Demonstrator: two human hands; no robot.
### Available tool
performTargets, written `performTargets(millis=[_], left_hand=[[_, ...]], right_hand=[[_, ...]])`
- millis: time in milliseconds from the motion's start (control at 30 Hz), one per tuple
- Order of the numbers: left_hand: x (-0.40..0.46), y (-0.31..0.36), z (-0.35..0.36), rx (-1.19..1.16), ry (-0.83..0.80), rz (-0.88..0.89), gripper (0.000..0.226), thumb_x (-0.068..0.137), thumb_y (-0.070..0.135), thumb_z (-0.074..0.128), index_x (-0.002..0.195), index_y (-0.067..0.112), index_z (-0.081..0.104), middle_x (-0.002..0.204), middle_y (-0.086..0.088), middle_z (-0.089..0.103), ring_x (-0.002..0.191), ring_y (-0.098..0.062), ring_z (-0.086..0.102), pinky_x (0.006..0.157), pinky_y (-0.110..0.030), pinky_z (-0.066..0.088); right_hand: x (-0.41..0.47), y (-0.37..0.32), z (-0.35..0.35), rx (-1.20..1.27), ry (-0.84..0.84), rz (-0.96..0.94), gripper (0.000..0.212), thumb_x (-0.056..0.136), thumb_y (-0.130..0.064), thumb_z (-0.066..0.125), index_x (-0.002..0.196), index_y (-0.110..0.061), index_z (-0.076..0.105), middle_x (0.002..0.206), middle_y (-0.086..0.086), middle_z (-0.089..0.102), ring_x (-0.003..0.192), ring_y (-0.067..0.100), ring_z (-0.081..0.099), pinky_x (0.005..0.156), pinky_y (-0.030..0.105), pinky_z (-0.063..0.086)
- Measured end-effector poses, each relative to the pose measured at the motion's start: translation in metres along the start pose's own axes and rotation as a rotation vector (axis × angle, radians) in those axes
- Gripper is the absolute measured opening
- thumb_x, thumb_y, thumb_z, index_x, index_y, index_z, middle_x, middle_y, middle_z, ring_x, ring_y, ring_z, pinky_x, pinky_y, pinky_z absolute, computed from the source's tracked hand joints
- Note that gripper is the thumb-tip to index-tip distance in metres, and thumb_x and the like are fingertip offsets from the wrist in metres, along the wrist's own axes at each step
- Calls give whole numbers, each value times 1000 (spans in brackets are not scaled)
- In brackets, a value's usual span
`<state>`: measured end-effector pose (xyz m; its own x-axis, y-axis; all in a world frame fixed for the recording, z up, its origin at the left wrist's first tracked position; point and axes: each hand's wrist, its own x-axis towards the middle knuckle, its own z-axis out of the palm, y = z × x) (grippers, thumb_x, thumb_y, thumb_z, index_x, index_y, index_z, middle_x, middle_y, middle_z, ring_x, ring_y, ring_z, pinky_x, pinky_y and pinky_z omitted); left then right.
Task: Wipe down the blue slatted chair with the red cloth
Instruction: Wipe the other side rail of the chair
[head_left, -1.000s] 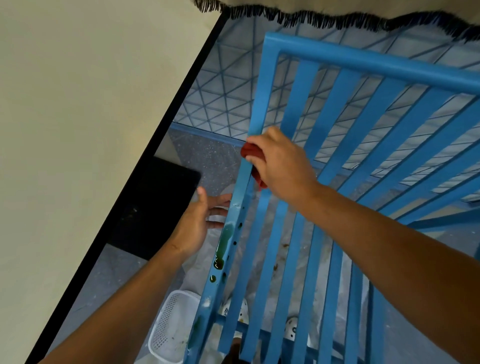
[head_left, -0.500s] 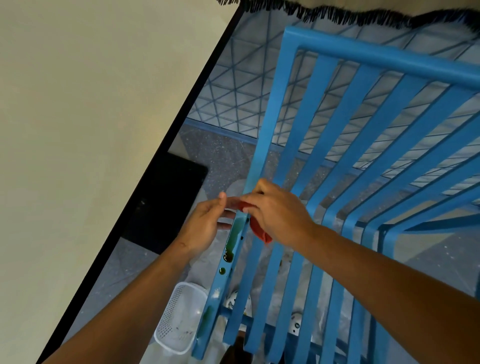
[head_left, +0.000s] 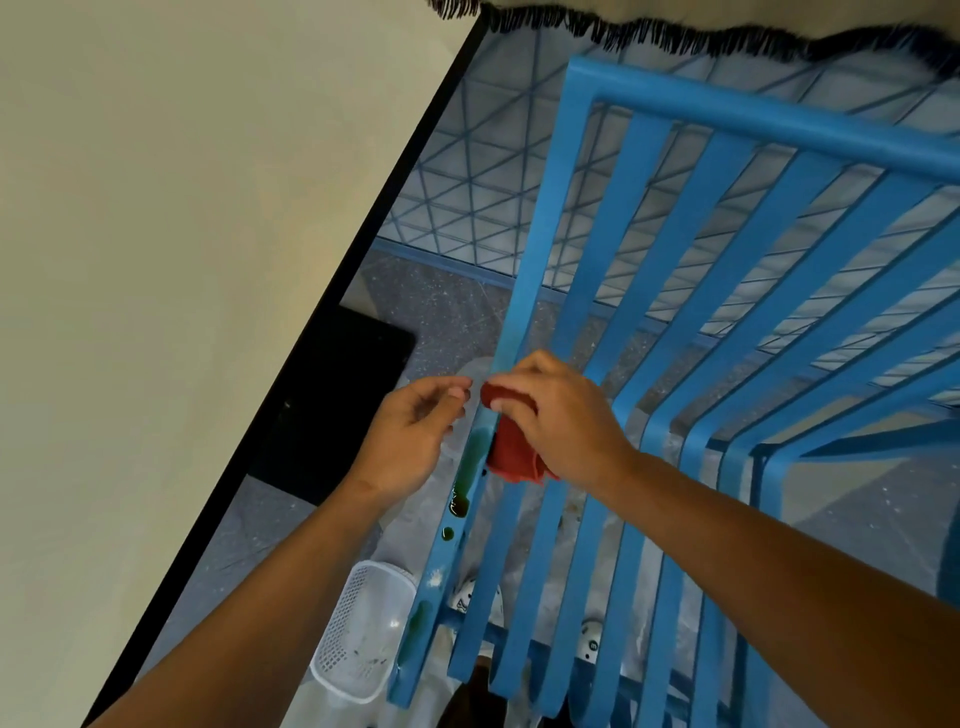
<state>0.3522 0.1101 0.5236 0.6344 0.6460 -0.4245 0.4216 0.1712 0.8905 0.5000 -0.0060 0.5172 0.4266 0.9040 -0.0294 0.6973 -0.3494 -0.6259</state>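
The blue slatted chair (head_left: 670, 291) fills the right half of the view, its slats running from the top rail down toward me. My right hand (head_left: 561, 415) is shut on the bunched red cloth (head_left: 514, 454) and presses it against the chair's left side rail. Dark green liquid stains (head_left: 467, 473) streak that rail just below the cloth, with smaller drops further down. My left hand (head_left: 410, 431) hovers beside the rail on its left, fingers curled and slightly apart, holding nothing, fingertips close to the cloth.
A cream wall (head_left: 182, 260) with a black skirting strip (head_left: 332, 280) runs along the left. A white perforated basket (head_left: 363, 639) sits on the speckled floor by the chair's near corner. Blue mesh grid (head_left: 483, 182) lies behind the chair, under a fringed fabric edge (head_left: 675, 31).
My right hand has slid the red cloth down the left rail toward the green stain. My left hand has risen and come closer to the rail and the cloth.
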Motion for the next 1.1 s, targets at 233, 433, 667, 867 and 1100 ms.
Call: performTargets(millis=[233,433,667,867,1100], left_hand=[[-9,48,11,179,-149,360,63,97,17,65,153,21,38,142,13,56,130,0,53,110,-30,45],[15,78,19,99,36,540,61,97,21,63,153,20,38,137,-3,58,127,-16,58,108,-44,48],[28,65,17,240,256,539,41,95,23,67,136,24,60,109,1,62,101,-2,62,93,-17,48],[54,34,0,411,126,532,32,94,14,68,125,21,69,105,2,62,94,6,59,92,-15,48],[74,17,16,348,-49,412,18,85,16,79,93,30,70,92,7,63,82,3,59,78,-12,47]], right_hand=[[33,-40,-49,590,342,295,20,87,-41,75,93,-34,58,94,1,72,80,24,72,70,43,62],[51,-64,-68,1044,353,377,14,98,-25,66,103,-12,67,97,9,76,89,18,74,80,34,61],[44,-48,-56,1015,170,431,14,102,-23,61,103,-22,75,98,-6,78,97,2,72,84,18,56],[30,-20,-41,718,184,447,8,97,-34,67,101,-40,71,94,-18,69,96,2,67,87,23,52],[3,11,-10,681,158,612,17,98,-36,65,111,-28,72,107,-8,71,92,5,70,76,22,53]])
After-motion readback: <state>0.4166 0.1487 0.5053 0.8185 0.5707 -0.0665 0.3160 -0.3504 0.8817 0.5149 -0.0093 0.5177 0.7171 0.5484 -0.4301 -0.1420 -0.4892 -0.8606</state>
